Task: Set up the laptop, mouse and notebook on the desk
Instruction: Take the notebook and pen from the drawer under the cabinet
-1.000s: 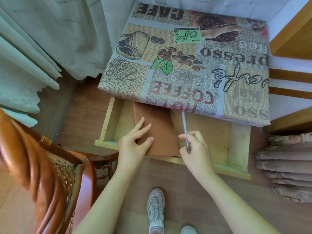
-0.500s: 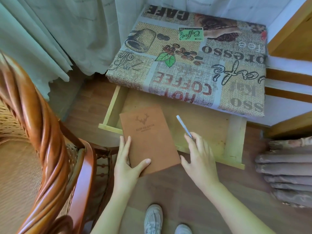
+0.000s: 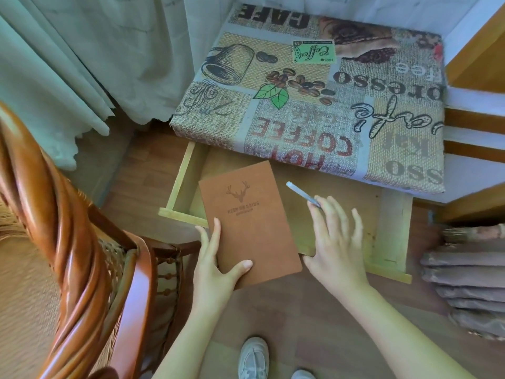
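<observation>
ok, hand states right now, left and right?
Left hand: holding the brown notebook, thumb on its cover.
Right hand: holding a pen between the fingers, which are mostly extended.

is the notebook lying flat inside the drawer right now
No, the left hand holds the brown notebook lifted above the open drawer, its near end past the front edge.

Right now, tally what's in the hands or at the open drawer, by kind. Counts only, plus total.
Notebook: 1, brown notebook, held by the left hand.
Pen: 1, pale pen, in the right hand grip.
Drawer: 1, open wooden drawer under the desk.
Hands: 2.
Laptop: 0 in view.
Mouse: 0 in view.
Total: 5
</observation>
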A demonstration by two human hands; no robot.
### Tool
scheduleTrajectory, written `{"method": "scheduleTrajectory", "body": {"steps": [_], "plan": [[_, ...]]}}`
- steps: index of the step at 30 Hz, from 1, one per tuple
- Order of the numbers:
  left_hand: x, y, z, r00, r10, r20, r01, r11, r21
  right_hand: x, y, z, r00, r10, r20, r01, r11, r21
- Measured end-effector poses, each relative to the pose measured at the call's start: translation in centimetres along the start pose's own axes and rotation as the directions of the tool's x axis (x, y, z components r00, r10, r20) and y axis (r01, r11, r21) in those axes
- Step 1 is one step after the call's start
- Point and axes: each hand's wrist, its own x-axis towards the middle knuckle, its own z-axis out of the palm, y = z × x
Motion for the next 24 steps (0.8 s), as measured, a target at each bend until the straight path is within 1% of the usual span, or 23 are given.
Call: {"method": "scheduleTrajectory", "body": {"steps": [4, 8, 12, 15, 17, 19, 22, 24], "plan": [[0.3, 0.3, 0.7, 0.999, 0.037, -0.022, -0.037, 0.999, -0.002, 0.7, 0.6, -0.6, 1.000, -0.024, -0.014, 0.024, 0.999, -0.029], [0.7, 0.4, 0.5, 0.998, 0.064, -0.010, -0.064, 0.998, 0.005, 1.2, 0.9, -1.5, 0.998, -0.031, -0.054, 0.028, 0.999, -0.043], [2.3, 1.2, 0.4, 0.991, 0.132, 0.002, -0.132, 0.991, -0.022, 2.5, 0.7, -2.6, 0.996, 0.018, -0.085, -0.021, 0.999, -0.043], [3.8, 1.5, 0.5, 0.990, 0.132, 0.041, -0.131, 0.991, -0.031, 3.9, 0.6, -3.1, 0.996, 0.072, -0.052, -0.075, 0.996, -0.051], [4.4, 1.4, 0.6, 0.990, 0.135, 0.043, -0.134, 0.990, -0.040, 4.8, 1.1, -3.2, 0.994, 0.097, -0.041, -0.099, 0.994, -0.056], [4.9, 1.2, 0.8, 0.988, 0.154, 0.033, -0.152, 0.987, -0.049, 5.6, 1.6, -3.5, 0.992, 0.130, 0.000, -0.129, 0.988, -0.081], [4.9, 0.9, 0.9, 0.986, 0.164, 0.020, -0.162, 0.984, -0.074, 6.3, 2.3, -3.6, 0.990, 0.135, 0.039, -0.131, 0.986, -0.098], [4.2, 1.0, 0.9, 0.987, 0.160, 0.010, -0.158, 0.980, -0.125, 6.6, 2.4, -3.6, 0.990, 0.123, 0.067, -0.115, 0.986, -0.122]]}}
